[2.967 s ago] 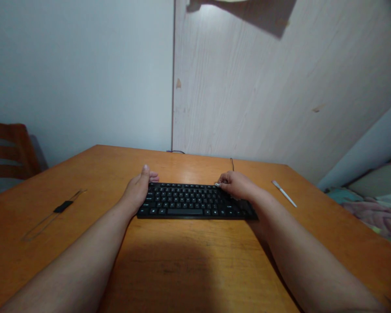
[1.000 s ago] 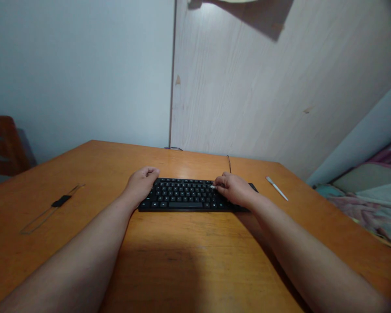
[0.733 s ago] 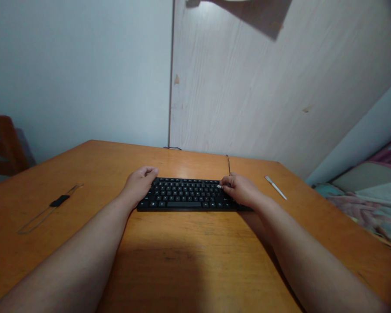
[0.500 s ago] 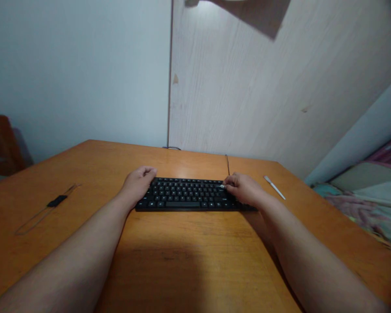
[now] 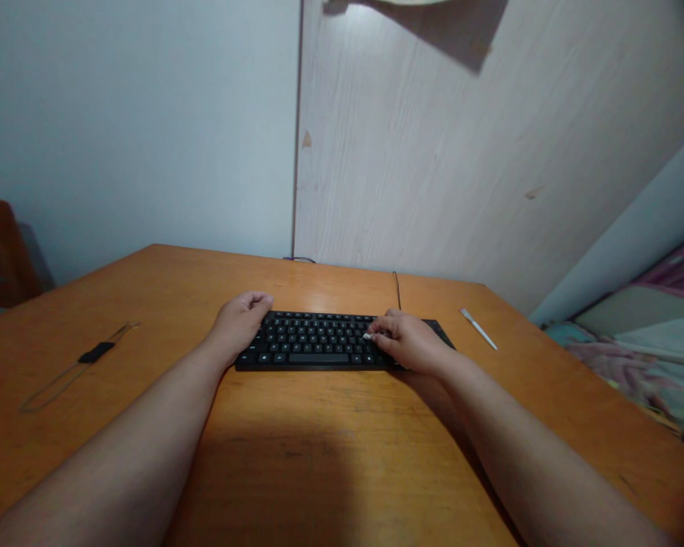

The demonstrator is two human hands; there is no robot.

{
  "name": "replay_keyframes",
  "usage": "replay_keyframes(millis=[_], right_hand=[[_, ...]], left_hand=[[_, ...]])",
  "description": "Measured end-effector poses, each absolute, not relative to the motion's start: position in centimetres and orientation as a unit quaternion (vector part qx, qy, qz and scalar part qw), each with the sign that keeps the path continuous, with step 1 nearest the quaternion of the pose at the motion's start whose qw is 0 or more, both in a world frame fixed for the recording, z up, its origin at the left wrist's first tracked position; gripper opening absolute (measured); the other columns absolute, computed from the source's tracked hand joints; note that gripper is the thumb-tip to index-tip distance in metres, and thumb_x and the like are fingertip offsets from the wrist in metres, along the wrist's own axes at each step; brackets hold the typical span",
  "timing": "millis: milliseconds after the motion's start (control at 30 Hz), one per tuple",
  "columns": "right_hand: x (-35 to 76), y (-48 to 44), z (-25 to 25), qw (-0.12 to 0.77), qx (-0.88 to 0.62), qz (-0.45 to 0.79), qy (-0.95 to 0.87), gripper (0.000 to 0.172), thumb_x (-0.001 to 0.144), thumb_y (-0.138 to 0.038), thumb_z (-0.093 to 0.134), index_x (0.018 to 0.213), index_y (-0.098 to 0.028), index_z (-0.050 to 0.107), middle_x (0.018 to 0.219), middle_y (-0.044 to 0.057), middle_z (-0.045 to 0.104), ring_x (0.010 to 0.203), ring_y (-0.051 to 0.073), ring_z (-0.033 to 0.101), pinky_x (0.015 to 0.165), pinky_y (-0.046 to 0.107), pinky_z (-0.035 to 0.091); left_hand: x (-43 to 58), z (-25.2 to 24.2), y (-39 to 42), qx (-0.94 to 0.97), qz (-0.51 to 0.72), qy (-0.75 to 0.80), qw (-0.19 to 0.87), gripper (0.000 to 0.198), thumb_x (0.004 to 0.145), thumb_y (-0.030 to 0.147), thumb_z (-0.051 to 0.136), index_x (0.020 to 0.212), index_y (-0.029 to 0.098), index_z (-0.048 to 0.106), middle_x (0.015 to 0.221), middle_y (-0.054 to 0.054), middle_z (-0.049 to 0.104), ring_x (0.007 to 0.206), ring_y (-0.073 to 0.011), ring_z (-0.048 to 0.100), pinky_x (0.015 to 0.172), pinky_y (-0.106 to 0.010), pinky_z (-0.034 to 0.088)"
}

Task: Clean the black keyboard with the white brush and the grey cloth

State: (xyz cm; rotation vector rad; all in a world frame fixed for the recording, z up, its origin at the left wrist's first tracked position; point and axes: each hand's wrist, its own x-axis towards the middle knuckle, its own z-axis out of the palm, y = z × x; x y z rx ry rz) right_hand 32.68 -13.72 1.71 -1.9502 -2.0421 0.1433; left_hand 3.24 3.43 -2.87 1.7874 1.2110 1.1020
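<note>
A black keyboard (image 5: 319,358) lies flat on the wooden table in front of me. Its left end is in my left hand (image 5: 242,319), with the thumb along the top edge and the fingers curled round the side. Over the right part of the keys, my right hand (image 5: 407,340) pinches a small white wad (image 5: 368,336), too small to tell whether cotton or tissue. The wad touches or nearly touches the letter keys right of the middle. My right hand hides much of the number pad and nearby keys.
On the right of the wooden table (image 5: 296,463) lies a slim white stick (image 5: 479,329) with a greyish end. To the left is a black piece with thin cord loops (image 5: 96,352). A cable (image 5: 397,290) runs behind the keyboard toward the wall. A wooden chair (image 5: 5,254) stands at far left.
My right hand has moved left across the keys with the white wad, uncovering the keyboard's right end. My left hand stays on the left end.
</note>
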Motion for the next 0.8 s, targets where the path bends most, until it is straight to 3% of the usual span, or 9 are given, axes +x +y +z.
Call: replay_keyframes(millis=[333,600,800], right_hand=[[35.0,-14.4,2.9,0.093,-0.720,0.040,-0.686,0.019,0.085,-0.021,0.062,0.097,-0.023,0.076,0.093,0.006,0.069,0.082,0.019,0.061,0.070,0.028,0.041],[31.0,-14.7,2.9,0.174,-0.655,0.061,-0.733,0.019,0.095,-0.033,0.059,0.100,-0.024,0.075,0.093,0.005,0.066,0.080,0.017,0.061,0.073,0.028,0.043],[28.8,-15.0,2.9,0.119,-0.641,0.053,-0.756,0.019,0.090,-0.020,0.060,0.100,-0.024,0.076,0.097,0.006,0.066,0.084,0.018,0.061,0.075,0.028,0.042]], left_hand=[[3.2,-2.9,3.3,0.693,0.423,0.472,0.344,0.046,0.077,0.061,0.061,0.094,0.019,0.070,0.088,-0.004,0.074,0.086,-0.0255,0.065,0.081,-0.034,0.049],[3.1,-3.0,3.6,0.702,0.420,0.468,0.335,0.045,0.078,0.060,0.060,0.094,0.019,0.071,0.091,-0.004,0.074,0.088,-0.0252,0.066,0.081,-0.034,0.048],[3.1,-2.9,3.4,0.700,0.417,0.472,0.336,0.044,0.080,0.059,0.060,0.094,0.019,0.070,0.090,-0.004,0.074,0.088,-0.0250,0.065,0.083,-0.034,0.048]])
